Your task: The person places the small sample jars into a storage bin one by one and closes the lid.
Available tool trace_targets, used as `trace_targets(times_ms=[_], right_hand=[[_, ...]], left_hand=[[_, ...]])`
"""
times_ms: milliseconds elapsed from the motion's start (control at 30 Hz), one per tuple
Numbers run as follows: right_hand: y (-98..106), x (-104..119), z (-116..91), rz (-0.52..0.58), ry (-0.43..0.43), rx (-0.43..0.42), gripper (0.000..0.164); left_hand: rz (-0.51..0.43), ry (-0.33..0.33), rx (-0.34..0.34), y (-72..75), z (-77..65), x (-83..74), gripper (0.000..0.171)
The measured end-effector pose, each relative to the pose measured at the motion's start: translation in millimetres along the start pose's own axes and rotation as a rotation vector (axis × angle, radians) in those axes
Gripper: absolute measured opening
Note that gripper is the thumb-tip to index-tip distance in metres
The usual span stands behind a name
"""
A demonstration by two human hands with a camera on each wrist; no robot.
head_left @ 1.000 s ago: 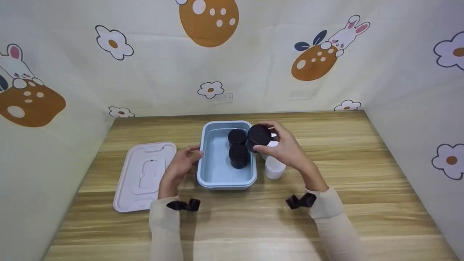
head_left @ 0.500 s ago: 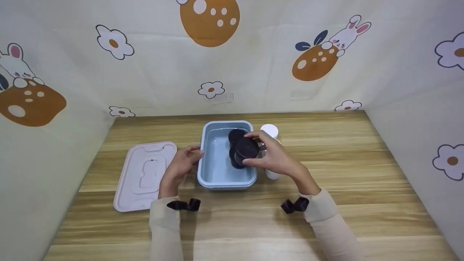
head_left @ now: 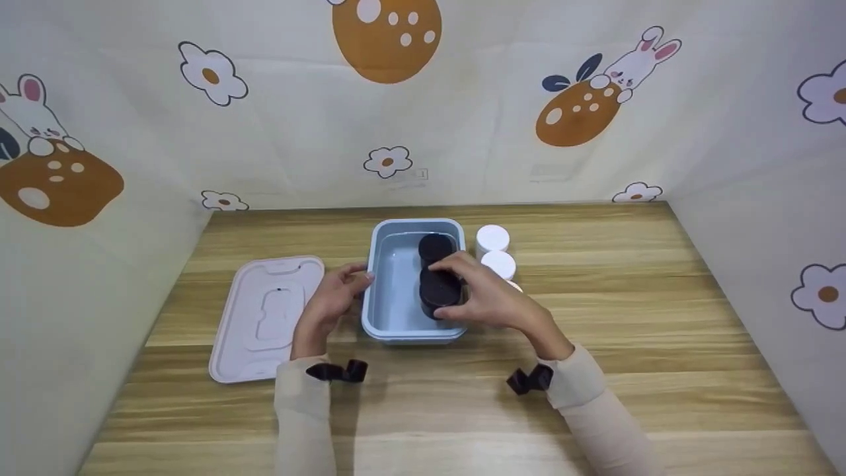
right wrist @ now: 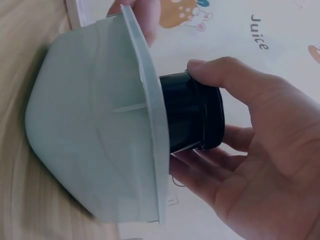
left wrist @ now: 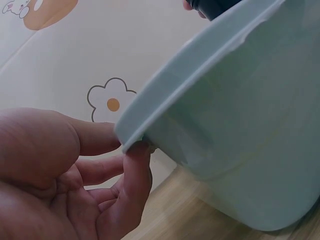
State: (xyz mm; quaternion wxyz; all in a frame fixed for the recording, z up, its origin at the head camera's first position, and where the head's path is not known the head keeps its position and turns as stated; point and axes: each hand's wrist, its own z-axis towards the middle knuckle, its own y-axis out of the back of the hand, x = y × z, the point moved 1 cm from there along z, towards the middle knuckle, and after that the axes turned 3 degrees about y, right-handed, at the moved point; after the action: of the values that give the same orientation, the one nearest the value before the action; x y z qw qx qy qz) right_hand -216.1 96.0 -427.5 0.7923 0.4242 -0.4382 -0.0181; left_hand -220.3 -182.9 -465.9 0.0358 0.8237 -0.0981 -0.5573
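the right hand [head_left: 492,301] grips a black jar [head_left: 439,295] by its lid end, thumb and fingers curled round it, holding it partly sunk in the near right part of the blue tub [head_left: 386,330]; the grasp from above leaves the base free to pass the rim. the left hand [head_left: 332,303] pinches the tub's left rim, probably to keep it from sliding on the wooden table [head_left: 661,317]. another black jar [head_left: 434,248] stands farther back inside. white jars [head_left: 493,238] wait in a row just right of the tub, and its pink lid [head_left: 264,317] lies to the left
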Motion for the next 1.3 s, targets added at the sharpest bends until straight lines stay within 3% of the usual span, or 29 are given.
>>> trace_targets(times_ms=[900, 1300], right_hand=[[-6.0, -2.5, 1.2, -0.194, 0.019, 0.170, 0.061], [-5.2, 1.0, 0.1, -0.295, 0.040, 0.220, 0.036]], left_hand=[[-0.013, 0.002, 0.008, -2.5, 1.1, -1.5, 0.049], [-0.028, 0.034, 0.017, -5.4, 0.5, -2.0, 0.050]])
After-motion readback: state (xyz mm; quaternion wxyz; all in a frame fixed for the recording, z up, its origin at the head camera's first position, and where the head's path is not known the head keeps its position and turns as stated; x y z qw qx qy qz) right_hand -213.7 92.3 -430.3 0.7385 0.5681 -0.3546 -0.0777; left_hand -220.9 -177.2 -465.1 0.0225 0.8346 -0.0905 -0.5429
